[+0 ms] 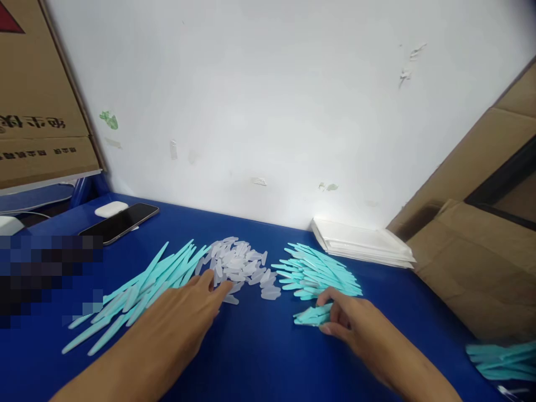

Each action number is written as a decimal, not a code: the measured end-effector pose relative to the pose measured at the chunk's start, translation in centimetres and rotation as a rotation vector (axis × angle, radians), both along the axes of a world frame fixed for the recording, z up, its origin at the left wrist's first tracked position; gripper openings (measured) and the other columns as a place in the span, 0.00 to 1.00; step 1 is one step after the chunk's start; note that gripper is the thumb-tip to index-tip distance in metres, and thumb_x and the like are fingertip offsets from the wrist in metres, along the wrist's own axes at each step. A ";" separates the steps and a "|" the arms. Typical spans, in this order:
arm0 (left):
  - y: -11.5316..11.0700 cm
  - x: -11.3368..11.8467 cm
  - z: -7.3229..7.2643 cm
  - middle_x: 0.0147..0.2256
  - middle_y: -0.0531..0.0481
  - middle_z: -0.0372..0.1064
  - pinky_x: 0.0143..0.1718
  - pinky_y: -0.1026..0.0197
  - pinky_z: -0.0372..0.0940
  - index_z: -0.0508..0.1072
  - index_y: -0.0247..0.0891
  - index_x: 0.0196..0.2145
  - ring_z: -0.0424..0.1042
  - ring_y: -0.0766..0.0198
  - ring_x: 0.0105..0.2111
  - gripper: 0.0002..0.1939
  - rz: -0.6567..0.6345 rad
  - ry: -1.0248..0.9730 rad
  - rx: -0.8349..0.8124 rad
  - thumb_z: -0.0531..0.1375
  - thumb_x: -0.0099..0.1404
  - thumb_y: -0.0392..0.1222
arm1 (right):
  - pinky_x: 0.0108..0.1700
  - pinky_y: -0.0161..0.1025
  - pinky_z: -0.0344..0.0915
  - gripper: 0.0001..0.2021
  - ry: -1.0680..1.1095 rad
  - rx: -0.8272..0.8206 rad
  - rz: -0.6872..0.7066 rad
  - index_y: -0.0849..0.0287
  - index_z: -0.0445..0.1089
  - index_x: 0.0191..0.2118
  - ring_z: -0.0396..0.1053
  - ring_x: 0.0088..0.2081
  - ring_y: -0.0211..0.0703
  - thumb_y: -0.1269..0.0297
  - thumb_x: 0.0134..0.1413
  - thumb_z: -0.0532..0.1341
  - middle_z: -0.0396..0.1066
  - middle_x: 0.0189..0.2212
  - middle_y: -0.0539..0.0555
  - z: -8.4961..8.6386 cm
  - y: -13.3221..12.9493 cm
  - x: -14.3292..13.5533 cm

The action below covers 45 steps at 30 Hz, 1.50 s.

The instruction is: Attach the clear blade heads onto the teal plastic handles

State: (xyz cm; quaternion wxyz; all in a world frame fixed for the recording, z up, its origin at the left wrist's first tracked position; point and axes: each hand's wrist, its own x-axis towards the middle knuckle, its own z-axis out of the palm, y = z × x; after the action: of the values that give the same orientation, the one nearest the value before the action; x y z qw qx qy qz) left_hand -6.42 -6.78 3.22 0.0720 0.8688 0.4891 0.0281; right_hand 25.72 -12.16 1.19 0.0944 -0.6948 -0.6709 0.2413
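My left hand (205, 298) reaches over the near edge of a pile of small translucent plastic caps (237, 259), thumb and fingers apart; no held item shows, though its palm side is hidden. Beside it on the left lies a loose bundle of slim teal sticks (146, 285) with tapered ends, apparently eyebrow razors. My right hand (345, 318) is closed around a few similar teal razors (312, 316), low over the table; their far ends are hidden by the fingers. Just beyond it is a fanned pile of teal razors (316, 271).
White trays or sheets (362, 240) are stacked against the wall. A phone (125, 222) and a white case (111, 209) lie at the back left. Cardboard boxes (464, 268) stand on the right, with more teal sticks (505, 357) at the lower right. A blurred patch covers the left edge.
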 end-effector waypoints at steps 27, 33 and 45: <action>-0.6 2.5 0.9 0.58 0.43 0.68 0.41 0.54 0.71 0.60 0.47 0.66 0.74 0.50 0.50 0.41 -0.250 0.128 0.195 0.49 0.59 0.19 | 0.48 0.39 0.67 0.12 -0.003 0.384 0.201 0.44 0.74 0.47 0.74 0.45 0.43 0.56 0.73 0.53 0.76 0.43 0.46 4.0 -1.3 -4.5; -1.2 2.4 1.2 0.59 0.45 0.68 0.39 0.54 0.71 0.57 0.49 0.67 0.76 0.52 0.44 0.45 -0.295 0.135 0.214 0.52 0.56 0.19 | 0.47 0.38 0.66 0.12 0.002 0.404 0.217 0.40 0.74 0.51 0.74 0.45 0.42 0.58 0.73 0.54 0.76 0.43 0.44 3.9 -1.3 -4.7; -1.7 2.7 0.3 0.50 0.48 0.72 0.34 0.63 0.66 0.59 0.43 0.62 0.73 0.58 0.46 0.38 -0.491 -0.138 0.403 0.47 0.57 0.18 | 0.38 0.36 0.62 0.10 0.019 0.347 0.290 0.44 0.76 0.45 0.72 0.37 0.39 0.61 0.72 0.57 0.74 0.35 0.45 4.3 -1.3 -5.9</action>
State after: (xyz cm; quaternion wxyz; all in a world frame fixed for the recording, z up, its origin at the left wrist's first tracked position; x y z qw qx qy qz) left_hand -3.72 -8.51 3.50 -0.0636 0.9536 0.2437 0.1651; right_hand 19.85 -13.50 5.50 0.1833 -0.5620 -0.7944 0.1399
